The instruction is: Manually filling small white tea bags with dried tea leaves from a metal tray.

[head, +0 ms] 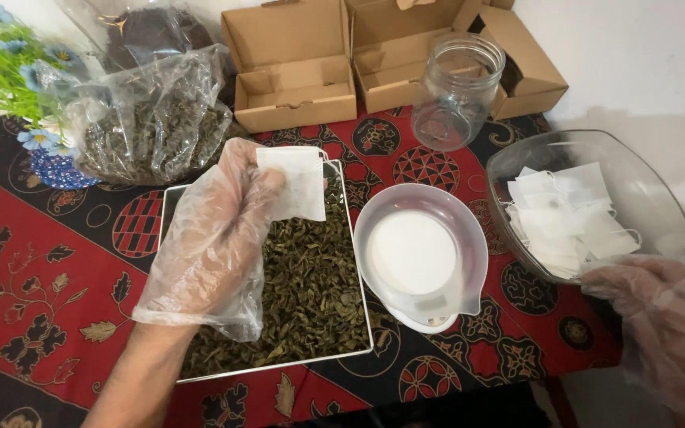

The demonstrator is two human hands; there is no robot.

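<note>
Left hand [220, 234] in clear glove, pinching 1 small white bag [299, 181] over metal tray [356, 261] of dry green leaves [303, 277]. Next, white scale bowl [422, 254]. Then clear bowl [652, 186] w/ more white bags [568, 214]. Right hand [663, 305], gloved, loose & open, holding nothing, just beside that bowl.

Home table used for packing tea, patterned red tablecloth [33, 261], flower vase [53, 168] far left, cardboard boxes [291, 67] far, white wall [636, 55]
</note>
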